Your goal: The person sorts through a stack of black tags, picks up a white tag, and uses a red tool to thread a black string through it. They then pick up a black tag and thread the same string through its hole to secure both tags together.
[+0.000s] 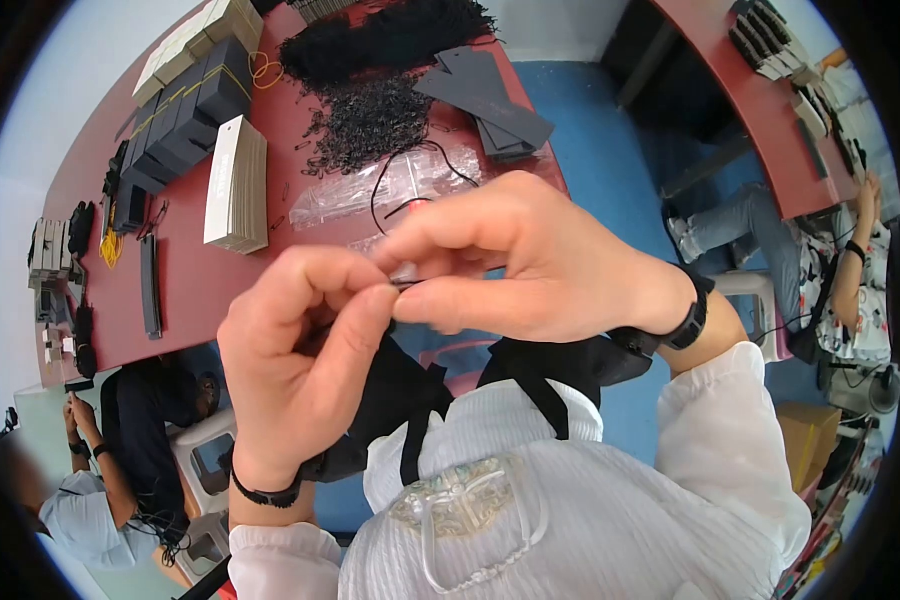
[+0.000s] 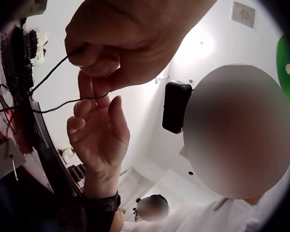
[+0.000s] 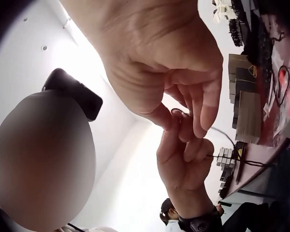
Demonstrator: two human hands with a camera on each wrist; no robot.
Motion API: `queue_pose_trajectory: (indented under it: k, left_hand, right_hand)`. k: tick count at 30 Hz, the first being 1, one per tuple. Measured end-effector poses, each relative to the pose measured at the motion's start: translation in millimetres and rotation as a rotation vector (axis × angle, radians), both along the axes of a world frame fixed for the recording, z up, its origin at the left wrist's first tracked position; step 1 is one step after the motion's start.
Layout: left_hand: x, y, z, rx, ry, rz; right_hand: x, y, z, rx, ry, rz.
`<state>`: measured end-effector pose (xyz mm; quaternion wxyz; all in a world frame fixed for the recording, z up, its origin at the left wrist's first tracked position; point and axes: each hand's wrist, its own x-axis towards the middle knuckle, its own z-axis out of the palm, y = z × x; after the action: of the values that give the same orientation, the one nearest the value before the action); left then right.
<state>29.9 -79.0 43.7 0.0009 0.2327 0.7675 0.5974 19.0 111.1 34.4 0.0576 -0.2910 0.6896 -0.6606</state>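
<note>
Thumb and fingers of my left hand [image 1: 305,350] and right hand [image 1: 540,265] meet in front of my chest in the head view, both pinching a thin black cord [image 1: 407,284]. The left wrist view shows two strands of the cord [image 2: 63,104] running from the hands toward the table side. In the right wrist view a small bend of the cord [image 3: 178,110] shows between the fingertips; the fingers hide the rest of the held part. Beyond the hands, a clear plastic sheet [image 1: 320,200] lies on the red table [image 1: 195,290].
Behind the plastic are a heap of small black pins [image 1: 365,120], a pile of black cords [image 1: 390,40] and dark grey cards [image 1: 495,100]. White tags [image 1: 238,185] and banded dark grey stacks [image 1: 190,115] stand at left. Other people sit at the left [image 1: 85,515] and right [image 1: 840,280].
</note>
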Motion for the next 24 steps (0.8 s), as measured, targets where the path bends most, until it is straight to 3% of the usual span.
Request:
queue_pose_trajectory:
  k: [3, 4, 6, 8, 10, 13, 18, 20, 22, 24]
  left_hand:
    - [12.0, -7.1, -2.1, -0.055, -0.075, 0.011]
    - [15.3, -11.5, -3.7, -0.088, -0.136, 0.004]
    - [20.5, -16.2, -18.9, -0.056, -0.164, -0.085]
    - [20.6, -15.6, -37.1, -0.169, -0.230, -0.108]
    - [16.8, -11.0, -63.0, -0.130, -0.338, -0.011]
    - [14.5, -6.2, -92.2, -0.102, -0.349, 0.030]
    - [26.4, -2.9, -124.4, 0.091, -0.497, 0.015]
    - [27.7, -3.6, -137.1, 0.047, -0.545, -0.009]
    - [24.2, -3.1, -149.2, 0.124, -0.739, 0.005]
    - [20.2, -2.1, -162.3, 0.149, -0.718, -0.006]
  right_hand:
    - [20.8, 20.5, 1.4, 0.261, 0.071, -0.101]
    - [28.6, 26.0, -1.2, 0.261, 0.067, -0.100]
    - [44.4, 33.8, -10.3, 0.157, -0.174, -0.071]
    - [50.0, 36.3, -40.3, 0.158, -0.184, -0.110]
    - [49.7, 36.5, -69.8, 0.300, -0.214, -0.205]
    - [47.4, 32.1, -87.2, 0.328, -0.299, -0.278]
    - [53.3, 24.1, -120.5, 0.310, -0.148, -0.208]
    - [55.3, 15.6, -133.5, 0.172, -0.165, -0.191]
    - [52.7, 10.8, -143.6, 0.163, -0.208, -0.202]
    - [48.2, 9.7, -144.7, 0.121, -0.419, -0.150]
